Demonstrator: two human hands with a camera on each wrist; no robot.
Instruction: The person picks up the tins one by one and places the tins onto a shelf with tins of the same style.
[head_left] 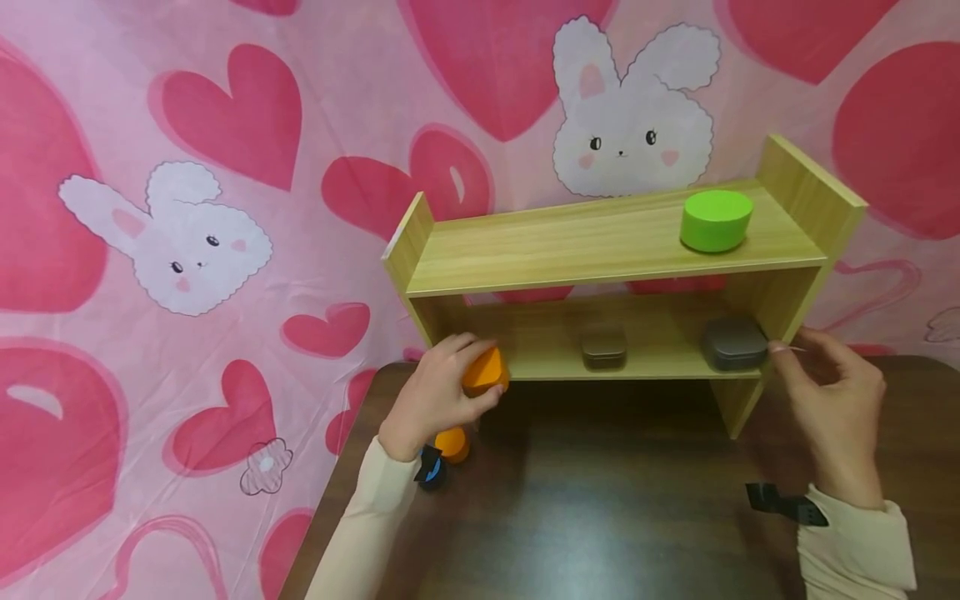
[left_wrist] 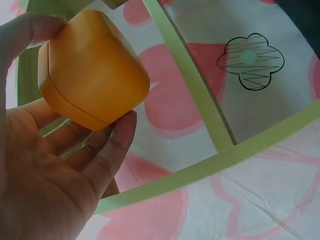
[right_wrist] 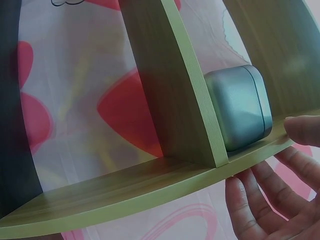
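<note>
Near edge: dark brown wood-grain table, glossy patch of light mid-surface
Cream long sleeves on both arms, black strap at the right wrist
By the left wrist, on the table: small round blue-topped dark object, partly behind a black band, so full shape unclear; orange round piece just beside it
Left hand: grasping the smooth orange rounded box, thumb on one side, fingers on the other; left wrist view shows a lid seam near one end of it
Box is up at the left end of the lower shelf, in front of the frame; can't tell if it touches the board
Right hand: grasping the edge of the pale wood right side panel, thumb on the inner side, fingers on the outer, per right wrist view
Pale wood two-tier shelf unit stands on the table
Lower board: small grey metallic rounded box right of the middle; larger grey metallic rounded box at the right end, just beside the right thumb
Upper board: bright green round box, right of centre, well apart from both hands
Behind it all: pink backdrop printed with red hearts and white rabbits
</note>
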